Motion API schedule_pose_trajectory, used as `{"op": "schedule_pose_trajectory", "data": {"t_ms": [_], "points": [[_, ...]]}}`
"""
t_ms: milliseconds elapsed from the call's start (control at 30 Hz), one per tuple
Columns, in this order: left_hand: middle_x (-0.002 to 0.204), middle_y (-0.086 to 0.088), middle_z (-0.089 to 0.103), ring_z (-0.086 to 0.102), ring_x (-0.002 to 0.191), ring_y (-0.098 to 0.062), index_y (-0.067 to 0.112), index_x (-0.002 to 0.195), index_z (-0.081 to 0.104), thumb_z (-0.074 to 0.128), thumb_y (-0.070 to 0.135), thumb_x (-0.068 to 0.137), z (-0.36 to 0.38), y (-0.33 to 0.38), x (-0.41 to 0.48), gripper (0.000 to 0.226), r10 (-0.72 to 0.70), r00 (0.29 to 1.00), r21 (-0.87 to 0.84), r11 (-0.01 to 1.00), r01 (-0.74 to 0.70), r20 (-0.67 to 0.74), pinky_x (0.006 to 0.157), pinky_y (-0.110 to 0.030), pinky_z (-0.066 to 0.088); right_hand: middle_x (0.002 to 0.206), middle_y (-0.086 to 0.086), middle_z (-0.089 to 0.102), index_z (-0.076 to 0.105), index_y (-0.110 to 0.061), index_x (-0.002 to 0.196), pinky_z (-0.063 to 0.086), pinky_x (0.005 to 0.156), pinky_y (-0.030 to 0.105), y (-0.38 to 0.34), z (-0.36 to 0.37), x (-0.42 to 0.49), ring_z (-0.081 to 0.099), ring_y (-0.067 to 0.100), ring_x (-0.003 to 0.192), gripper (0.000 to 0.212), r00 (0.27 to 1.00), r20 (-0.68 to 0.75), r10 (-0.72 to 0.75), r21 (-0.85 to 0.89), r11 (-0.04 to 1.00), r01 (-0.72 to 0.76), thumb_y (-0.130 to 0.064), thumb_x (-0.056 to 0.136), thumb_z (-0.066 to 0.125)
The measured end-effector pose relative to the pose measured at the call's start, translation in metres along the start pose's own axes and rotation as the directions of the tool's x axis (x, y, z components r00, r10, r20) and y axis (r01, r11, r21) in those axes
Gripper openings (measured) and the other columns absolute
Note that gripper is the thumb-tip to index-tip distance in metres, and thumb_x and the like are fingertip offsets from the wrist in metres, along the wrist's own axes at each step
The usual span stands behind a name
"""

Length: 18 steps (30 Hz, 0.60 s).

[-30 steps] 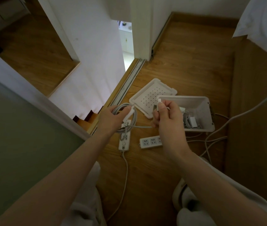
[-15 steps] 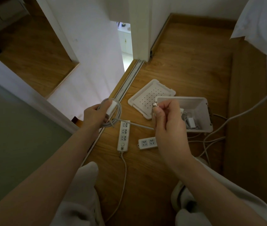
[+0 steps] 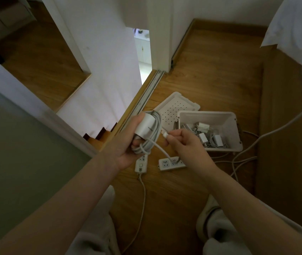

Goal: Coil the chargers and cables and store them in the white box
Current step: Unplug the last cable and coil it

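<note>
My left hand (image 3: 128,144) grips a white charger block (image 3: 145,127) with its grey-white cable (image 3: 154,138) coiled around it. A short free end of that cable runs to my right hand (image 3: 185,146), which pinches the white plug (image 3: 165,134) at its tip. Both hands hover above the wooden floor, just left of the white box (image 3: 227,126). The box stands open and holds several white chargers and cables (image 3: 206,136).
The box's perforated white lid (image 3: 176,109) lies behind the hands. Two white power strips (image 3: 172,163) (image 3: 141,165) lie on the floor below them, with loose cables (image 3: 246,153) trailing right. A stair drop and sliding-door track (image 3: 146,96) are on the left. My knees show at the bottom.
My left hand swung back right and turned, bringing the coiled charger close to my right hand. The free cable between them has become shorter.
</note>
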<state>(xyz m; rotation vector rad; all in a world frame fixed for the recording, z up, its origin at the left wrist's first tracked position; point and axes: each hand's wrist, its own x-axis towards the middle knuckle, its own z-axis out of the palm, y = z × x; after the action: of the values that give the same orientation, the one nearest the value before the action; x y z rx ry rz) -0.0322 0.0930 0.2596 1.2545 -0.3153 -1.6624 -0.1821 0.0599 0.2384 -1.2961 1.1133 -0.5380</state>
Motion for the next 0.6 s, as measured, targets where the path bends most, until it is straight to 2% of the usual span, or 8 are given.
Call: {"op": "schedule_pose_trajectory", "data": {"t_ms": [100,267,367,467,600], "points": [[0.035,0.0,0.043,0.044,0.031,-0.005,0.01,0.077,0.055,0.042,0.043,0.094,0.0022,-0.0011,-0.0011,0.039,0.016,1.0,0.111,0.994,-0.014,-0.018,0.036,-0.015,0.04,0.048,-0.016,0.054,0.061,-0.01,0.094,0.039,0.047,0.011,-0.0011,0.0006,-0.0015,0.043,-0.001,0.047,0.015,0.997,0.072,-0.03,0.07,0.997,0.025,-0.019,0.094,0.049],[0.037,0.002,0.042,0.043,0.034,-0.006,0.011,0.078,0.056,0.046,0.046,0.091,-0.0016,-0.0025,0.0008,0.039,-0.002,1.0,0.149,0.989,0.006,-0.029,0.037,-0.017,0.041,0.065,-0.008,0.063,0.062,-0.005,0.094,0.041,0.048,0.012,-0.0034,0.0045,-0.0032,0.051,-0.003,0.048,0.017,0.994,0.112,0.014,0.273,0.961,-0.044,-0.015,0.093,0.049],[0.039,0.004,0.04,0.043,0.036,-0.007,0.01,0.083,0.058,0.047,0.048,0.088,-0.0002,-0.0058,0.0014,0.039,0.014,0.999,0.168,0.986,-0.008,-0.034,0.041,-0.019,0.043,0.063,-0.009,0.061,0.064,-0.012,0.084,0.039,0.058,0.02,0.0017,0.0061,-0.0032,0.047,0.005,0.057,0.019,0.993,0.088,0.078,0.287,0.953,-0.1,-0.021,0.092,0.05],[0.038,0.004,0.041,0.044,0.036,-0.006,0.008,0.091,0.059,0.046,0.047,0.09,0.0021,-0.0087,0.0031,0.041,0.053,0.996,0.212,0.977,-0.036,-0.076,0.041,-0.018,0.042,0.059,-0.011,0.06,0.066,-0.016,0.08,0.039,0.061,0.022,0.0043,0.0083,-0.0042,0.046,0.006,0.059,0.024,0.987,0.106,0.121,0.329,0.932,-0.15,-0.02,0.094,0.047],[0.041,0.002,0.046,0.048,0.037,-0.007,0.006,0.098,0.06,0.048,0.044,0.091,0.0038,-0.0078,0.0051,0.041,0.089,0.988,0.234,0.971,-0.058,-0.123,0.04,-0.018,0.043,0.083,-0.001,0.066,0.065,-0.013,0.092,0.049,0.067,0.019,0.0032,0.0096,-0.0039,0.056,0.006,0.073,0.018,0.969,0.204,0.138,0.397,0.893,-0.21,-0.006,0.092,0.048]]}}
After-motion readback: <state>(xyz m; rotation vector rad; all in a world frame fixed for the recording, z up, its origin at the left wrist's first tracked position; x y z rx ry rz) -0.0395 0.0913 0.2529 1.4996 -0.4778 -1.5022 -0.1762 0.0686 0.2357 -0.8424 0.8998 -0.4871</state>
